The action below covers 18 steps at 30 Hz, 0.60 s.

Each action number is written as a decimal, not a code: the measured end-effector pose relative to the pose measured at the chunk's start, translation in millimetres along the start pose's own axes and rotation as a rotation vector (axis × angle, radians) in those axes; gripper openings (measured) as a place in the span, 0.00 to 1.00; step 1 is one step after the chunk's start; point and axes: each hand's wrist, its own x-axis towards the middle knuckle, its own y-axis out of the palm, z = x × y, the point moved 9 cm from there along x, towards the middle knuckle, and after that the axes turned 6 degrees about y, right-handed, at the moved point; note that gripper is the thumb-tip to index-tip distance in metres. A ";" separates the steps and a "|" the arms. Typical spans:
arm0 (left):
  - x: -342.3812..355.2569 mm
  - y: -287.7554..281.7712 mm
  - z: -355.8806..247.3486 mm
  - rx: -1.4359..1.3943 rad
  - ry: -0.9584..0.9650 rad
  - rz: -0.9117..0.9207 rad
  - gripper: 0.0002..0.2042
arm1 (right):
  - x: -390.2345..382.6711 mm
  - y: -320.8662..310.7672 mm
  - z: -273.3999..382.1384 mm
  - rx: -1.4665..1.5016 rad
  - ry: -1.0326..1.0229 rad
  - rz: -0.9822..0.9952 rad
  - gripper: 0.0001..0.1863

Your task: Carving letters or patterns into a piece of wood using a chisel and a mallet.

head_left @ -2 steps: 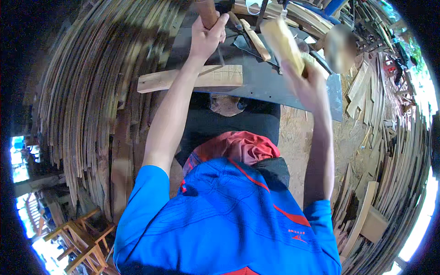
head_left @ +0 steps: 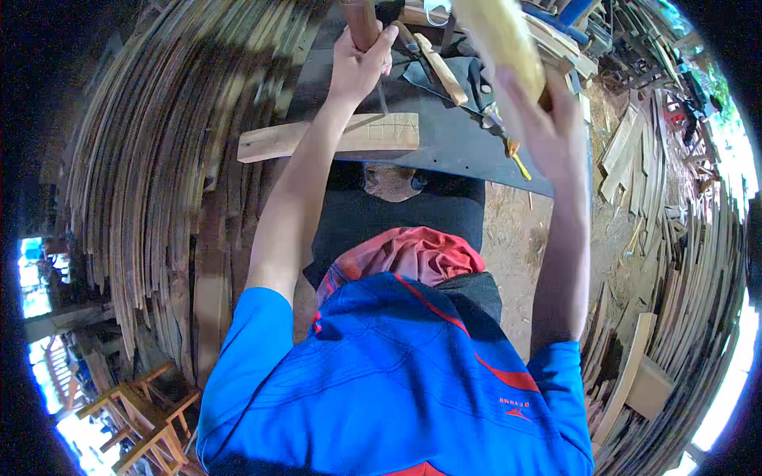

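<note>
My left hand [head_left: 361, 63] is closed round the brown wooden handle [head_left: 357, 20] of a chisel, whose blade [head_left: 382, 100] reaches down to a pale wooden piece [head_left: 325, 140] with pencilled marks at its right part. This piece lies along the near edge of a grey work surface [head_left: 452, 147]. My right hand [head_left: 540, 119] grips a blurred, pale yellow wooden block [head_left: 500, 40], raised to the right of the chisel. Beyond the piece lie a light wooden-handled tool [head_left: 440, 67], dark tools [head_left: 409, 40] and a small yellow-handled tool [head_left: 520, 163].
Long stacked planks [head_left: 159, 159] fill the left, and more boards [head_left: 698, 262] line the right. Offcuts [head_left: 623, 151] lie beside the work surface. A wooden chair [head_left: 139, 416] is at the lower left. My legs are below the surface's near edge.
My right hand has moved up and to the right with the wooden block, uncovering the small yellow-handled tool. My left hand and the chisel have barely moved.
</note>
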 end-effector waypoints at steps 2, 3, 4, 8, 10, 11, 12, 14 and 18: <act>3.2 8.3 2.7 -0.012 0.006 0.038 0.11 | 8.4 -17.8 46.1 0.101 -0.277 -0.128 0.24; 3.7 11.9 4.2 -0.013 0.009 0.068 0.12 | 18.4 -7.0 56.7 0.101 -0.277 -0.138 0.24; 3.8 13.3 5.1 -0.045 0.025 0.086 0.12 | 14.4 2.8 93.9 0.395 -0.628 -0.093 0.21; -4.0 13.6 -7.2 -0.006 0.048 0.056 0.10 | 31.0 55.3 97.5 -0.445 -0.293 0.396 0.19; -3.4 9.1 -2.3 -0.010 0.037 0.068 0.10 | 22.6 35.2 126.7 -0.271 -0.306 0.269 0.20; -4.0 12.0 -0.4 -0.024 0.015 0.088 0.10 | 19.4 19.7 135.1 -0.099 -0.301 0.140 0.21; -2.8 14.8 1.6 0.000 -0.009 0.126 0.10 | 8.4 4.7 148.9 0.158 -0.507 -0.089 0.22; -6.6 13.4 1.2 -0.021 0.003 0.083 0.10 | 22.9 34.0 141.7 -0.137 -0.301 0.182 0.22; -5.2 10.6 2.4 -0.044 -0.007 0.035 0.11 | 29.8 36.7 132.2 -0.228 -0.365 0.141 0.24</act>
